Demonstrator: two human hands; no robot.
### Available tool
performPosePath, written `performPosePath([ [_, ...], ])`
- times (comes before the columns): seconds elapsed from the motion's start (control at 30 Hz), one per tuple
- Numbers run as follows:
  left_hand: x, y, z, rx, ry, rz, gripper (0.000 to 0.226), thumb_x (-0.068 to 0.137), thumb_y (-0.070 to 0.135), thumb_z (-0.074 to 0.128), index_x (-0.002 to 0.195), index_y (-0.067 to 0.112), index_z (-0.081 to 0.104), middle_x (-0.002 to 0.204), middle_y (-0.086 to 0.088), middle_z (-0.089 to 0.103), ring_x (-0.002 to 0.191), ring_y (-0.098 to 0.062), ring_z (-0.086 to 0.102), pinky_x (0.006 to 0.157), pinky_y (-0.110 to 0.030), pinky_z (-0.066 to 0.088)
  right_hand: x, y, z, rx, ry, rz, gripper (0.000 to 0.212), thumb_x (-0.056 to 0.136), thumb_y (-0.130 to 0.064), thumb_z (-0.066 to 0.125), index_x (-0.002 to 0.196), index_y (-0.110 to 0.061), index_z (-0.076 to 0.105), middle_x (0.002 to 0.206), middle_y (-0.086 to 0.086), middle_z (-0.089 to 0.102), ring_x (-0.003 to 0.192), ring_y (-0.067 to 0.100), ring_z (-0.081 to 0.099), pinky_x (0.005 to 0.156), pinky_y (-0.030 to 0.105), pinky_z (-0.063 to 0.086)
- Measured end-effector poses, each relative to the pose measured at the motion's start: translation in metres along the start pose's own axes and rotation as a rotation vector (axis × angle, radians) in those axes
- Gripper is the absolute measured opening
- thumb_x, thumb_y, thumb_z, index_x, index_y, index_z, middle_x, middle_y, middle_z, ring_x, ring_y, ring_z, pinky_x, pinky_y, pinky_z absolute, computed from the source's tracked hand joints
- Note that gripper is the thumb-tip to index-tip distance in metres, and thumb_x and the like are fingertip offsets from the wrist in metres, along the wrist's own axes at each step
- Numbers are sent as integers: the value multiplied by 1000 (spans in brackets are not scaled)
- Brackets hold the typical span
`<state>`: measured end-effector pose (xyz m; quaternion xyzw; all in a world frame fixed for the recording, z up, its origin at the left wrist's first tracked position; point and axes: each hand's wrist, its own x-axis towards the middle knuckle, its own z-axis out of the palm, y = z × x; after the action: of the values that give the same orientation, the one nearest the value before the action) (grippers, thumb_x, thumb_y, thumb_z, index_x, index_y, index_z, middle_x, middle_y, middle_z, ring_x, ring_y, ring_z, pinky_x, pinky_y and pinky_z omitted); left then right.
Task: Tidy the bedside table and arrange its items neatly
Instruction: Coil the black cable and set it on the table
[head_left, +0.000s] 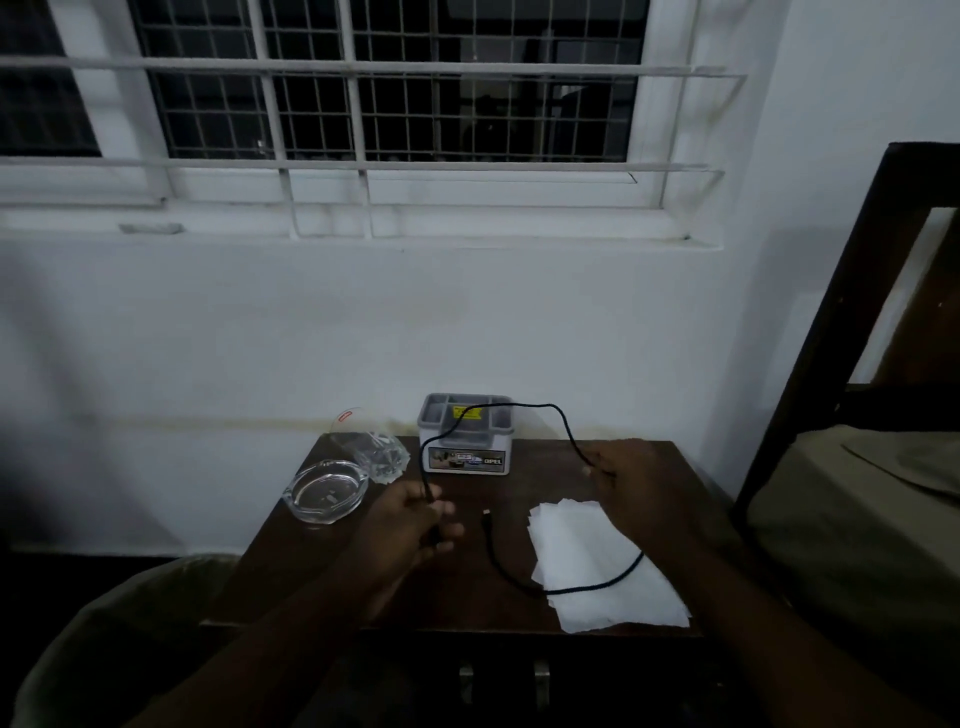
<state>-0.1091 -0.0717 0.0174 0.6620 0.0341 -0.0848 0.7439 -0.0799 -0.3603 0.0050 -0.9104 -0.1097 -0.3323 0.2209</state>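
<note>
Both hands on the black cable (563, 423): left hand (410, 525) pinches one run of it near the middle of the dark wooden surface (322, 571), fingers curled round it; right hand (631, 483) grips another run further right, near the back. Between the hands the cable arcs up and drapes over the grey organiser box (466, 434) at the back edge. The rest trails down from the right hand across the white paper sheets (597, 561) and ends in a free plug (487, 513) lying on the surface between the hands. Looks like the coiling step, early on, with no loops formed yet. To do it well: lift the arc clear of the box first so it doesn't snag a compartment or drag the box. Keep the left hand as the anchor and feed even loops into it with the right, letting the cable twist freely so it doesn't kink. Watch the tail, since pulling it will likely skid the loose sheets; raise it off the paper before drawing it in. Also at the back left are a glass ashtray (328, 496) and a clear glass tumbler (371, 447) lying on its side, near the left hand, so keep the swing small. Light is dim; fine finger detail is hard to read.
</note>
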Motion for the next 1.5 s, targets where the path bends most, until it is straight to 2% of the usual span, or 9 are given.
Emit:
performPosePath([
  [0.2,-13,1,6,36,-173,131,16,90,-3,53,94,11,60,84,-7,69,70,-21,62,64,-35,48,7,-43,22,-116,15,-33,64,78,-26,75,136,-14,52,134,7,57,122,26,54,100,42,48],
  [0.4,-21,11,25,-20,-353,208,21,81,25,44,83,14,62,60,-4,53,50,-12,37,49,-28,27,9,-93,33,202,-170,-257,70,86,-30,52,149,-39,22,156,-3,34,146,23,28,117,43,28],
  [0.53,-24,13,28,-181,-474,205,24,92,28,45,89,12,63,62,-4,44,53,-14,37,51,-29,27,6,-96,36,419,-177,-229,51,89,-30,46,139,-33,45,135,-5,57,128,18,51,104,46,43],
  [0.67,-21,27,27,-461,-412,229,20,96,23,43,92,9,58,72,-5,53,62,-18,51,56,-30,40,0,-108,32,453,-292,-156,28,88,-35,42,112,-38,57,91,-23,64,87,2,63,81,29,52],
  [0.83,3,40,18,-582,-154,342,23,102,17,37,95,9,56,84,-7,69,81,-21,68,74,-29,57,-8,-111,37,285,-369,-279,40,94,-21,42,130,-29,58,129,-2,65,116,8,58,98,14,39],
  [1.03,26,28,8,-342,91,523,20,102,11,40,99,9,60,104,-7,73,108,-22,66,94,-33,51,-2,-108,32,281,-422,-183,19,97,-36,46,103,-27,62,97,-11,64,90,7,57,83,31,47],
  [1.2,24,27,-6,325,319,848,19,100,9,46,99,16,64,95,5,69,92,3,64,76,-11,47,2,-104,34,273,-396,-196,27,98,-40,39,106,-26,61,101,-9,61,93,7,55,85,34,47],
  [1.37,29,12,-19,831,51,857,25,98,31,41,107,22,62,101,7,68,94,-1,60,82,-20,47,8,-101,32,230,-281,-205,35,99,-41,34,111,-23,61,103,-4,57,94,10,54,82,35,48],
  [1.5,24,7,-18,876,-100,833,26,100,38,35,106,28,59,97,11,67,94,-7,63,81,-33,49,12,-107,28,248,-167,-215,24,100,-30,42,108,-22,63,103,-4,58,95,10,57,81,31,49],
])
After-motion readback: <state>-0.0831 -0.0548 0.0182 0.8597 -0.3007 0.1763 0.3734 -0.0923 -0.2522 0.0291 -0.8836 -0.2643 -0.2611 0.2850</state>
